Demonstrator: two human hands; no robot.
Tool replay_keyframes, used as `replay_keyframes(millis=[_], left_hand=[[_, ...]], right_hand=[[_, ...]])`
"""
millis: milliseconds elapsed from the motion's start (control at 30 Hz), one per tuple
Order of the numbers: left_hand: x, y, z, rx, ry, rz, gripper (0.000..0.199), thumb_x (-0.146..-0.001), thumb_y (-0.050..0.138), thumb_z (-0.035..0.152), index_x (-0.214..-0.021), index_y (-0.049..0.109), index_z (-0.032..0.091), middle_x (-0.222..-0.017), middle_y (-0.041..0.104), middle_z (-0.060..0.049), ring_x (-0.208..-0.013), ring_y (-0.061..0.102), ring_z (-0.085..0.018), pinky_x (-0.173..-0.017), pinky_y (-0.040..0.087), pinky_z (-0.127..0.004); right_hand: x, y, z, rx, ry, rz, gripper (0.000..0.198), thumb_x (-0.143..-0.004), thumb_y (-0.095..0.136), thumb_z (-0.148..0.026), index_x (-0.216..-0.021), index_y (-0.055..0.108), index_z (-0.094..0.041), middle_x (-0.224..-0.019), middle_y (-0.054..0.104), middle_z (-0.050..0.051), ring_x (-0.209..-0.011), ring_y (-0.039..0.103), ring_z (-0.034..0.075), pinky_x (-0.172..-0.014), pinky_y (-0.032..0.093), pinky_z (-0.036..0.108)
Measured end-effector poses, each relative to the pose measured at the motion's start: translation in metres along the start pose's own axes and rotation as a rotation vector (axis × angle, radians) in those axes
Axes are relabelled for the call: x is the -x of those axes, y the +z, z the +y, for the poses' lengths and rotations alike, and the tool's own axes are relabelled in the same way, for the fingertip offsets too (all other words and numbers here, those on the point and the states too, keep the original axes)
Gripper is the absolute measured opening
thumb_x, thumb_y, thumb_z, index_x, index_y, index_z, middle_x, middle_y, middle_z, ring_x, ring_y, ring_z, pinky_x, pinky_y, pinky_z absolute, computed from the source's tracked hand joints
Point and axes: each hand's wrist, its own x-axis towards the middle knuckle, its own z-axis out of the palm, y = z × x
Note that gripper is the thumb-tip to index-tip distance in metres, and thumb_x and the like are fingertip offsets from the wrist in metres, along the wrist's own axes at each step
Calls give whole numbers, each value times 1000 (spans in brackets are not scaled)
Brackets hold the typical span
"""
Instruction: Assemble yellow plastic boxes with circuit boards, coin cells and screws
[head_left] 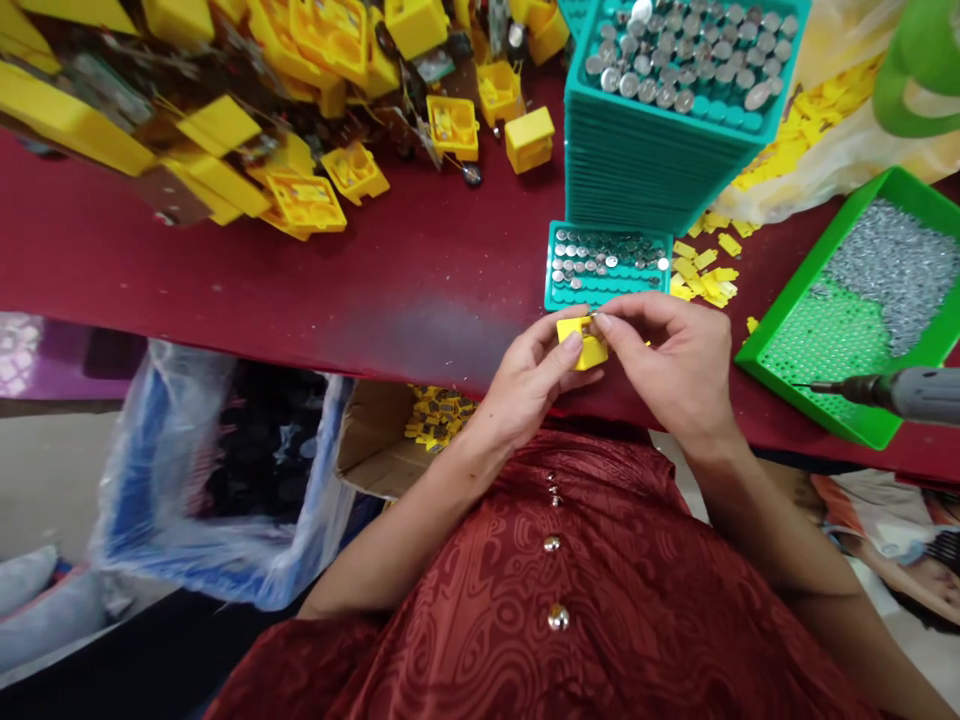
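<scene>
The worktop (480, 230) has a dark red top, with a gray smudge and little specks on it. The yellow box (594, 353) is just above its near edge, up in front of the person's belly. The box is tipped, and its top edge tilts a bit. It seems to run from upper left to lower right, but the fingers hide so much that I cannot tell which side is longest. The left hand (529, 375) holds the box, with the thumb flat on the front and the other fingers behind. The right hand (679, 355) has its thumb and first finger close together at the top edge of the box; I cannot tell what they pinch. Just past the hands sits a small teal tray (630, 285) with round silver bits in rows, and behind it stands a tall teal stack (637, 160). Flat yellow bits (705, 275) lie beside the tray. On the right is a green basket (817, 340) with shiny bits (900, 260) in it, and a tool (926, 393) pokes over it. A big heap of yellow boxes (322, 40) fills the far left. Below the worktop are a blue bin (180, 590) and a carton (367, 460). The box is bright yellow and smooth, with a gap near the top.
</scene>
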Motion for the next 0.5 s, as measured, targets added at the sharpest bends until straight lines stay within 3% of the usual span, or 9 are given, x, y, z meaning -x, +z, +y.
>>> replay_keyframes(millis=[167,300,400,500], left_hand=[[-1,-2,-3,-16,9,-18,55,-82,92,54,-124,75,23,-131,77,-9,-120,73,-26,-99,66,-42],[-1,-7,-8,-77,69,-32,56,-85,91,54,-131,76,26,-134,78,-7,-119,74,-24,-102,63,-39],[0,-8,-8,-112,95,-55,53,-89,87,54,-132,76,25,-135,79,-8,-123,75,-25,-107,60,-38],[1,-6,-3,-43,55,-55,52,-90,85,51,-132,74,23,-135,79,-9,-120,77,-26,-104,62,-41]], right_hand=[[-7,-6,3,-145,96,-123,6,-83,76,-22,-81,81,-19,-84,78,2,-75,70,13,-72,58,27],[-11,-6,2,-43,201,-216,8,-81,75,-19,-75,72,-16,-73,70,0,-66,60,10,-64,49,25],[-12,-6,2,43,201,-219,18,-79,77,-16,-70,62,-17,-64,59,-4,-59,48,7,-57,38,24],[-13,-11,6,-48,128,-206,20,-83,79,-21,-75,60,-19,-67,57,-4,-60,47,8,-56,37,24]])
